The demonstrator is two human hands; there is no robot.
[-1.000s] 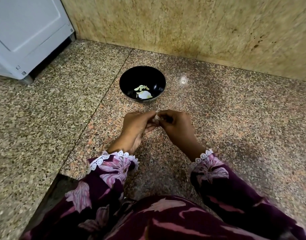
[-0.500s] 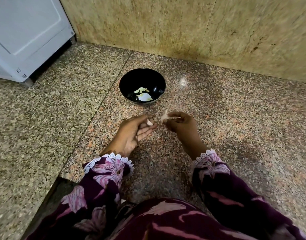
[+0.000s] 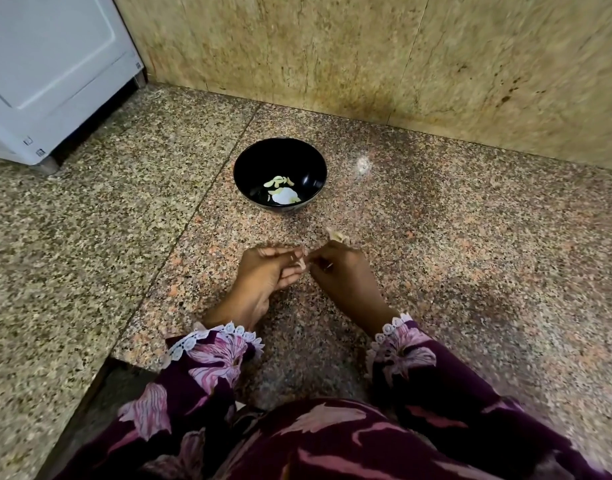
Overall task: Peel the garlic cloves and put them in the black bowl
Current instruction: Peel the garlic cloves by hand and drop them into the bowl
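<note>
Pinching a garlic clove (image 3: 300,263) in left hand (image 3: 268,277), right hand (image 3: 342,271) gripping peel (image 3: 336,234), black bowl (image 3: 280,152) beyond, white appliance (image 3: 51,74) far left

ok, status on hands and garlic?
Left hand pinching a garlic clove. Right hand picking at it. Black bowl ahead, path clear.

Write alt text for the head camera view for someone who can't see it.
A person's left hand and right hand meet over a speckled granite floor, pinching a small garlic clove between them. Just beyond sits a black bowl holding a few peeled cloves, and a scrap of garlic skin lies by the right hand.
</note>
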